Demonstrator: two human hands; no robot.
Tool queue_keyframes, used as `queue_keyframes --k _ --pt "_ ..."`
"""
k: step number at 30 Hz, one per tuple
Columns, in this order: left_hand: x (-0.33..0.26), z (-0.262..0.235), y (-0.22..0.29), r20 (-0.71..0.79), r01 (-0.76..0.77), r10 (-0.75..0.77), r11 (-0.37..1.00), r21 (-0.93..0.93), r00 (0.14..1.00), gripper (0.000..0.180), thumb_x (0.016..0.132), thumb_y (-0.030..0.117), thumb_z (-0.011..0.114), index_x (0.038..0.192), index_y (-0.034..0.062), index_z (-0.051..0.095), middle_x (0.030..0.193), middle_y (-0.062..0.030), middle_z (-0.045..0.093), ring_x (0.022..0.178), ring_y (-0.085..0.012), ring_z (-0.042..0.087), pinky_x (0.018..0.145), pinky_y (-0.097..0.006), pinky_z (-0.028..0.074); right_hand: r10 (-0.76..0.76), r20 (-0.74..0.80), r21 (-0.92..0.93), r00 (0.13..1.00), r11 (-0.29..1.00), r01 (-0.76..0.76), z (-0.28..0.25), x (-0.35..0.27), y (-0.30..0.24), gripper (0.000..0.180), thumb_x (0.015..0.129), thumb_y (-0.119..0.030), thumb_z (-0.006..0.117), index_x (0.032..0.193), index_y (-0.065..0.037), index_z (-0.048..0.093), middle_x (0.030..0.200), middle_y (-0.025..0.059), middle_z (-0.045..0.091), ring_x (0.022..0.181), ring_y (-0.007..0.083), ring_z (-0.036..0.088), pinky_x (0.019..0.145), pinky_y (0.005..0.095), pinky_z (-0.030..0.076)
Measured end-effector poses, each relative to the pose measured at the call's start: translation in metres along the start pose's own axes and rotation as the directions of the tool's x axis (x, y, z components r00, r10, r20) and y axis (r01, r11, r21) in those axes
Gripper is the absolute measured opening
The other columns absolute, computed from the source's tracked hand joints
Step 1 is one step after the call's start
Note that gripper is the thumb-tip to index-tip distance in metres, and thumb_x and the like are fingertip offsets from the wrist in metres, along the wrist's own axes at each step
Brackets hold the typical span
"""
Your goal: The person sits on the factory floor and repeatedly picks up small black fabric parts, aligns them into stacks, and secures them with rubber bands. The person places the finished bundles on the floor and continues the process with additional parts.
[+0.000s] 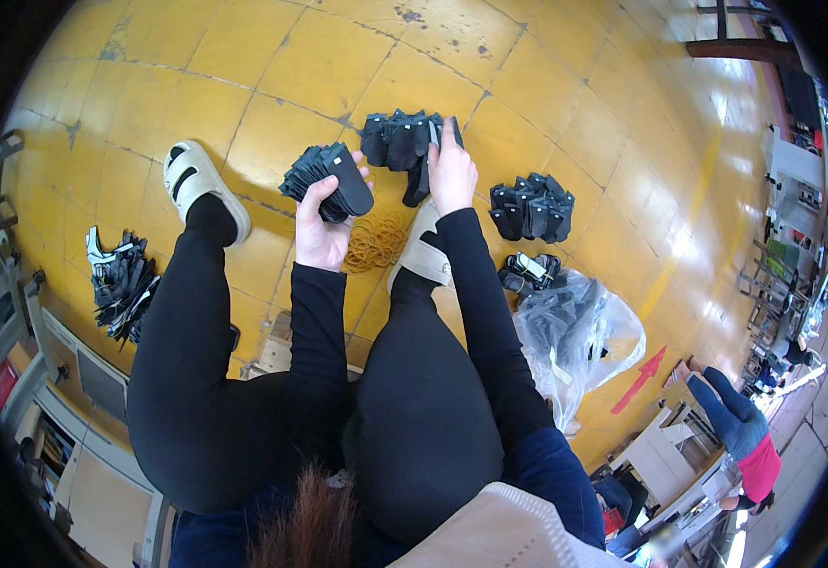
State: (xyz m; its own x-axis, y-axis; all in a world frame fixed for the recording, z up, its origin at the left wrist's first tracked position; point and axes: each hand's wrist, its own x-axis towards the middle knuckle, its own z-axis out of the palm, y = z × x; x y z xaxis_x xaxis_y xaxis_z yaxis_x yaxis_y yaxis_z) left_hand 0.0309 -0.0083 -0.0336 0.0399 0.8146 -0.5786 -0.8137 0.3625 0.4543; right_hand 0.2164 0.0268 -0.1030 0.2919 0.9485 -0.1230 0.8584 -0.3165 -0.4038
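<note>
My left hand (pixel 321 227) is closed round a fanned stack of dark flat fabric pieces (pixel 315 180) with rounded ends, some bearing small pale tags. To its right, my right hand (pixel 453 174) reaches down to a second bunch of dark fabric pieces (pixel 395 140) on the floor. Its thumb and forefinger pinch a piece at that bunch's right end. One dark piece hangs below the bunch, beside the right hand. Under and between my hands lies a loose heap of yellow rubber bands (pixel 376 242), next to my right sandal (pixel 423 251).
More dark pieces lie in a bunch (pixel 532 208) at the right, above a banded bundle (pixel 532 272) and a clear plastic bag (pixel 575 331). Another dark pile (pixel 121 284) sits at the far left. My left sandal (pixel 204 189) rests on the yellow tiles. A person (pixel 740 426) stands at the far right.
</note>
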Motion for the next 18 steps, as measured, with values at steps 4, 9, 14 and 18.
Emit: queue_keyframes --k 4,9,14,18 --pt "0.001 -0.006 0.001 0.008 -0.004 0.003 0.999 0.039 1.000 0.049 0.083 0.018 0.061 0.128 0.0026 0.050 0.125 -0.0148 0.058 0.107 -0.0244 0.060 0.091 -0.037 0.052 -0.080 -0.105 0.212 0.991 0.972 0.101 0.007 0.000 -0.021 0.033 0.088 -0.017 0.057 0.120 -0.009 0.061 0.096 0.0166 0.067 0.087 0.0351 0.065 0.076 0.0434 0.052" --pt "0.004 -0.016 0.004 -0.014 -0.012 0.011 0.999 -0.040 1.000 0.051 0.082 0.018 0.062 0.129 0.0040 0.048 0.123 -0.0144 0.058 0.105 -0.0254 0.060 0.091 -0.038 0.052 -0.251 -0.049 0.256 0.967 0.932 0.255 0.036 -0.025 -0.038 0.030 0.085 -0.014 0.058 0.114 -0.010 0.064 0.097 0.0112 0.064 0.079 0.0327 0.065 0.067 0.0412 0.053" --pt "0.002 -0.014 0.006 0.037 -0.022 0.025 0.996 -0.086 0.999 0.050 0.083 0.015 0.061 0.128 0.0015 0.047 0.119 -0.0178 0.059 0.103 -0.0270 0.061 0.091 -0.039 0.051 -0.434 0.173 0.239 0.884 0.889 0.390 0.079 -0.046 -0.051 0.040 0.079 -0.019 0.064 0.116 -0.006 0.060 0.108 0.0079 0.062 0.074 0.0252 0.068 0.061 0.0367 0.054" --pt "-0.001 -0.009 0.003 0.033 -0.010 0.012 0.998 -0.059 0.999 0.053 0.082 0.013 0.061 0.132 0.0064 0.041 0.116 -0.0163 0.060 0.100 -0.0272 0.062 0.090 -0.040 0.051 -0.390 0.257 0.222 0.884 0.914 0.338 0.103 -0.033 -0.061 0.047 0.079 -0.018 0.061 0.124 -0.006 0.054 0.125 0.0082 0.054 0.079 0.0258 0.068 0.063 0.0359 0.054"
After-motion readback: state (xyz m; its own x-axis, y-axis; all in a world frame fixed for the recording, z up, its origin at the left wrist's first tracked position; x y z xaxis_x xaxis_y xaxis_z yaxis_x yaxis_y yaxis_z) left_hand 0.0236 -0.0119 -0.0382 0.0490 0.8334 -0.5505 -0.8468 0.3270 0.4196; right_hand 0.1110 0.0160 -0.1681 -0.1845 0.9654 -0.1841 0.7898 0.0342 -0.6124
